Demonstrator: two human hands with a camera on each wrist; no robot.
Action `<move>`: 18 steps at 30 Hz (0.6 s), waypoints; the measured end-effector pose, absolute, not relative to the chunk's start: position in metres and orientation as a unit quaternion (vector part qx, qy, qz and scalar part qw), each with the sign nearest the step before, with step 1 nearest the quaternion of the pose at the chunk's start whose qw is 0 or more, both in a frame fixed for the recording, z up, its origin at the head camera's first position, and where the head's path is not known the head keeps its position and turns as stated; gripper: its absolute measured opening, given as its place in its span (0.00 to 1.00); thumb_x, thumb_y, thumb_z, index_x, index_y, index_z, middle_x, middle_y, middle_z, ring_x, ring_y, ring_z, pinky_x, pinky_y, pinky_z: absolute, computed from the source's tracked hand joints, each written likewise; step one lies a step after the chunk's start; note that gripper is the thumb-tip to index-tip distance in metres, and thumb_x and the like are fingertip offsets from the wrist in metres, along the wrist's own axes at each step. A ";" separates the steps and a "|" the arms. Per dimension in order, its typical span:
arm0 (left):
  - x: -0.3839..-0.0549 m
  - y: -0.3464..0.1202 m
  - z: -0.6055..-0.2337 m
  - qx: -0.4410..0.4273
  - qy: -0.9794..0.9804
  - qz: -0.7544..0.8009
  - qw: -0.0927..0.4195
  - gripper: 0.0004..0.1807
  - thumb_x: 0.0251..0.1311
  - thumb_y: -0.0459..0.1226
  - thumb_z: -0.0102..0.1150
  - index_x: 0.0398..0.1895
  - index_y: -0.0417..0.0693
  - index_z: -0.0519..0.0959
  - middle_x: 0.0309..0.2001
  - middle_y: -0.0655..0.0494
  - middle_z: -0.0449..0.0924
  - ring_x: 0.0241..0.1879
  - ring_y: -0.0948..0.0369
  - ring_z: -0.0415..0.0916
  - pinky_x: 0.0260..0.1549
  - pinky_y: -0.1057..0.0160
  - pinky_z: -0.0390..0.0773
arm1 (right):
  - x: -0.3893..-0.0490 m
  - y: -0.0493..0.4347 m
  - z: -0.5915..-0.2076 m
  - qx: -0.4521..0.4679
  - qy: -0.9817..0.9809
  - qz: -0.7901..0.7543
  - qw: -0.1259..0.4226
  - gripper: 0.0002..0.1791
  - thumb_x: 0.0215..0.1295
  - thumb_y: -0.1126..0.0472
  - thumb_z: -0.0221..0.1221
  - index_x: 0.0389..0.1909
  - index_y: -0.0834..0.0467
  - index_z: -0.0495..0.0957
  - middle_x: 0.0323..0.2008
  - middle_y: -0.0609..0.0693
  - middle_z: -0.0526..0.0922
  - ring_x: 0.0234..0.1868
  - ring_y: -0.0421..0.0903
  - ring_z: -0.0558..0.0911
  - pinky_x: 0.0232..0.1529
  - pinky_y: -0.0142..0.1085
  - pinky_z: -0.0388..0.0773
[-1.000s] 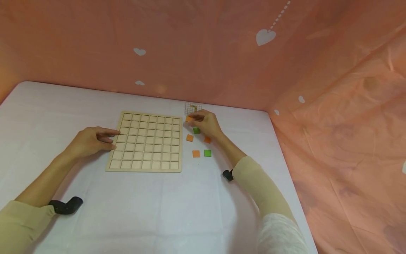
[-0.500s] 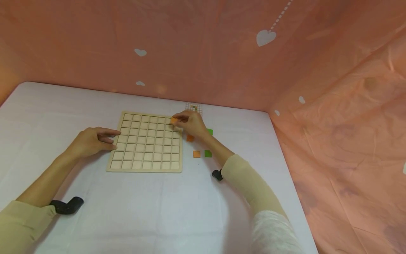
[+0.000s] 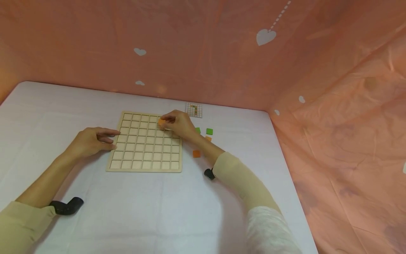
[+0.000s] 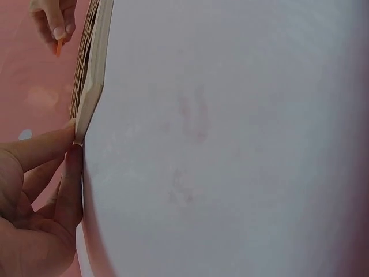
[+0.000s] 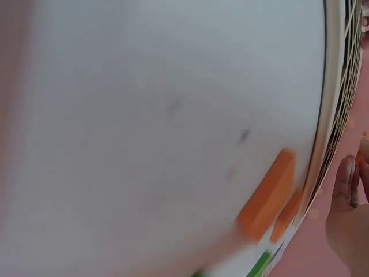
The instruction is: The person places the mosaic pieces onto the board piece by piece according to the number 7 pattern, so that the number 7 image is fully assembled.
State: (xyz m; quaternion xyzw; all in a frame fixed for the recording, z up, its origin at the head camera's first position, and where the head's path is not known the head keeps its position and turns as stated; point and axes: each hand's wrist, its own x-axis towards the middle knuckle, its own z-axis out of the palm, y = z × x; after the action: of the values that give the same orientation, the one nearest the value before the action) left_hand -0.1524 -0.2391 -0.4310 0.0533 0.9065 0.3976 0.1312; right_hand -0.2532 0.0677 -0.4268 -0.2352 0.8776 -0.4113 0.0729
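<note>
A wooden grid board (image 3: 144, 171) lies on the table. At its left edge, my left hand (image 3: 87, 141) rests index finger and thumb, spread apart; the left wrist view shows those fingertips touching the board edge (image 4: 92, 104). My right hand (image 3: 180, 124) is over the board's far right part. Between thumb and fingers it pinches an orange square tile (image 3: 161, 121), also seen as a thin orange tile (image 4: 59, 47) in the left wrist view. Whether this tile touches the board cannot be told. The fingers cover some cells.
Right of the board lie an orange tile (image 3: 196, 153), a green tile (image 3: 209, 131), and others partly behind the right forearm. A small grid pattern card (image 3: 194, 110) lies by the table's far edge. A pink curtain (image 3: 203, 53) hangs behind.
My right hand has carried the orange tile leftward from beside the pattern card to over the board's far rows. My left hand has stayed at the left edge.
</note>
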 end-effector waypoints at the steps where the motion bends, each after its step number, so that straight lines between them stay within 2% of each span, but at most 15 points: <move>1: -0.152 -0.239 -0.431 0.054 0.906 0.398 0.130 0.31 0.58 0.40 0.70 0.63 0.38 0.75 0.46 0.39 0.84 0.51 0.40 0.77 0.52 0.39 0.69 | -0.253 0.064 -0.427 -0.236 0.878 -0.409 0.073 0.15 0.60 0.59 0.70 0.47 0.58 0.86 0.41 0.48 0.83 0.39 0.38 0.82 0.42 0.25 0.77; 13: -0.151 -0.236 -0.431 0.051 0.907 0.398 0.132 0.30 0.58 0.41 0.70 0.63 0.39 0.76 0.50 0.37 0.83 0.52 0.39 0.78 0.53 0.38 0.68 | -0.249 0.031 -0.438 -0.234 0.876 -0.416 0.065 0.13 0.59 0.56 0.71 0.45 0.55 0.88 0.39 0.43 0.83 0.37 0.33 0.80 0.39 0.24 0.76; 18: -0.151 -0.236 -0.431 0.051 0.909 0.393 0.131 0.30 0.58 0.40 0.70 0.63 0.39 0.76 0.49 0.37 0.83 0.51 0.40 0.79 0.52 0.38 0.69 | -0.249 0.021 -0.441 -0.255 0.876 -0.405 0.061 0.13 0.61 0.57 0.70 0.45 0.56 0.87 0.39 0.45 0.84 0.37 0.33 0.80 0.39 0.23 0.75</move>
State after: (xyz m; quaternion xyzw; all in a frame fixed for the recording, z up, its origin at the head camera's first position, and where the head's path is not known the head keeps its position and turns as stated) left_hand -0.1513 -0.2359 -0.4307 0.0509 0.9089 0.3926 0.1306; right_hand -0.2489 0.0206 -0.4410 -0.2548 0.8762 -0.4045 0.0607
